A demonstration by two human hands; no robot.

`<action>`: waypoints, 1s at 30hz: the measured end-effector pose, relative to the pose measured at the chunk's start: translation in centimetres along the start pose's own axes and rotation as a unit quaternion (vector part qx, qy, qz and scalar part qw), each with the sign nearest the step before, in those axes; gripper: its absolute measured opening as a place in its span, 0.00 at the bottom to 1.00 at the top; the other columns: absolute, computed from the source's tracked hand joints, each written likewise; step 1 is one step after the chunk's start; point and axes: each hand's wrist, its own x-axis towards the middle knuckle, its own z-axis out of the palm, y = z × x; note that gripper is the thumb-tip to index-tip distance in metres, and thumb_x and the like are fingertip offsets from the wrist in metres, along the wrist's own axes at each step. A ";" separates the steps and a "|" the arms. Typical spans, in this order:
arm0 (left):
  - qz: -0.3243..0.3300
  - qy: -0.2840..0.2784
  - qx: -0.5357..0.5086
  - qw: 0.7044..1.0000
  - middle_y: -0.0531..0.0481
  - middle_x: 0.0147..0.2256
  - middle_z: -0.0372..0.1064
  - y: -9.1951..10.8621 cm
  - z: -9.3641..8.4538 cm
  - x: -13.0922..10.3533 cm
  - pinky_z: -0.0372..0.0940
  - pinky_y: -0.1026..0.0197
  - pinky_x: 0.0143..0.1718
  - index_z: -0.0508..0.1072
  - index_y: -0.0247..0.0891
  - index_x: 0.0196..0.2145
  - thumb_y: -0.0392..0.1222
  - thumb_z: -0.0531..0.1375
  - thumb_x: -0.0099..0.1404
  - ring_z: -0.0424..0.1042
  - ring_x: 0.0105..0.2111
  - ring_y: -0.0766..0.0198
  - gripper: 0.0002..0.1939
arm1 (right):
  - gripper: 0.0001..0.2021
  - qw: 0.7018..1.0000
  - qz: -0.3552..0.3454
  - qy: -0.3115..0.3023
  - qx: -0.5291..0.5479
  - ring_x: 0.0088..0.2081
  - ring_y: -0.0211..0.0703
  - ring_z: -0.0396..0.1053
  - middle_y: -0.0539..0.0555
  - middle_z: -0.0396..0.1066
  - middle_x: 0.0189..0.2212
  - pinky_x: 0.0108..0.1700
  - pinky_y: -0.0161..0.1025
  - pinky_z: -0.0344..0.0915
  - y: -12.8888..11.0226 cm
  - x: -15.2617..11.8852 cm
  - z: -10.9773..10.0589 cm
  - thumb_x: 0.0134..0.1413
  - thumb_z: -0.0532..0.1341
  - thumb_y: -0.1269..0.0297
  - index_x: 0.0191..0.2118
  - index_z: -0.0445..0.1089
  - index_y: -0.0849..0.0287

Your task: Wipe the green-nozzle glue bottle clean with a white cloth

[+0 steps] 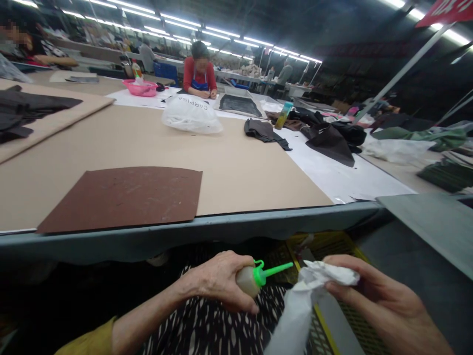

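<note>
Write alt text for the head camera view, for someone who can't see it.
Left hand holds a small squeeze bottle with green nozzle, pointed at crumpled white cloth in the right hand. Beyond lies a brown sheet on a long tan worktable.

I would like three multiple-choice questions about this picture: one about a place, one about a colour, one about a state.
1. Where does the brown sheet lie?
A. on the table, near its front edge
B. in the pink basket
C. on the person's lap

2. What colour is the nozzle of the small bottle?
A. red
B. green
C. black

3. How is the white cloth held?
A. folded flat on the table
B. bunched in the right hand
C. hanging from a hook

Answers: 1 A, it lies flat by the table's edge; 2 B, the left hand grips the bottle with its bright green spout; 3 B, right fingers pinch its crumpled top.
</note>
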 end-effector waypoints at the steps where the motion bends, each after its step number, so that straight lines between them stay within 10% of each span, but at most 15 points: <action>1: -0.002 0.000 -0.004 1.000 0.57 0.26 0.64 0.1 0.1 0.0 0.52 0.67 0.22 0.69 0.40 0.31 0.59 0.66 0.42 0.63 0.25 0.69 0.25 | 0.18 1.000 -0.019 -0.009 -0.016 0.31 0.50 0.73 0.54 0.75 0.29 0.26 0.34 0.72 -0.5 -0.1 0.8 0.36 0.68 0.47 0.33 0.75 0.54; 8: -0.014 -0.019 0.007 1.000 0.56 0.25 0.64 0.9 -0.3 -0.5 0.51 0.66 0.22 0.70 0.39 0.31 0.62 0.65 0.41 0.61 0.25 0.68 0.26 | 0.14 0.971 -0.202 -0.023 -0.126 0.38 0.41 0.73 0.49 0.74 0.41 0.41 0.29 0.72 -1.0 0.2 2.0 0.54 0.60 0.55 0.46 0.70 0.50; 14: -0.035 -0.055 -0.080 0.995 0.58 0.26 0.62 0.5 -0.5 0.0 0.53 0.66 0.23 0.68 0.39 0.31 0.60 0.66 0.42 0.61 0.25 0.69 0.26 | 0.23 0.817 -0.472 -0.063 -0.325 0.50 0.42 0.66 0.54 0.68 0.51 0.51 0.36 0.69 -0.9 0.6 3.2 0.57 0.50 0.75 0.58 0.59 0.59; 17: -0.040 -0.054 -0.111 0.992 0.58 0.26 0.61 0.5 -0.7 0.0 0.53 0.66 0.23 0.68 0.38 0.32 0.60 0.66 0.43 0.60 0.26 0.70 0.26 | 0.21 0.791 -0.489 -0.070 -0.360 0.51 0.47 0.65 0.58 0.64 0.55 0.48 0.40 0.72 -0.8 0.6 3.6 0.57 0.54 0.67 0.56 0.61 0.62; 25: -0.069 -0.042 -0.059 0.995 0.59 0.25 0.62 1.7 -0.8 -0.5 0.53 0.66 0.19 0.68 0.40 0.31 0.63 0.66 0.40 0.61 0.24 0.70 0.27 | 0.07 0.834 -0.468 -0.021 -0.291 0.45 0.41 0.67 0.55 0.70 0.43 0.43 0.33 0.70 -1.2 1.0 4.9 0.59 0.55 0.65 0.42 0.66 0.58; 30: -0.051 -0.058 -0.015 0.997 0.58 0.25 0.62 2.2 -1.3 -1.1 0.54 0.65 0.21 0.68 0.41 0.30 0.62 0.65 0.41 0.61 0.24 0.68 0.26 | 0.15 0.733 -0.547 0.014 -0.404 0.42 0.46 0.67 0.55 0.72 0.40 0.45 0.44 0.62 -1.8 1.0 4.8 0.55 0.57 0.70 0.49 0.66 0.64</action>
